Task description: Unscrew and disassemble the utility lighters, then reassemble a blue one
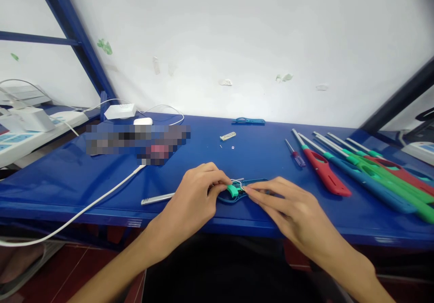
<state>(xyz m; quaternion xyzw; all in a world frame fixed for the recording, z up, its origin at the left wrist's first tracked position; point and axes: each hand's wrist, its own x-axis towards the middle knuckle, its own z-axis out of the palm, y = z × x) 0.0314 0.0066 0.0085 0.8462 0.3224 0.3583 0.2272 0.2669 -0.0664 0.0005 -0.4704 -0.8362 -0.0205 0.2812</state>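
**As both forearms (132,262) are angled inward, a curved green plastic piece (232,190) is pinched**

While the piece is held between thumb and forefinger of the left hand (199,192) at a blue plastic shell (233,200) on the glossy blue bench (200,153), the right hand (292,203) is stretched toward a bent white wire (241,184); whether it is gripped cannot be told.

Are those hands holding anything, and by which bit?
The left hand pinches the green piece by its left end. The right hand is by the white wire; whether it grips that cannot be told.
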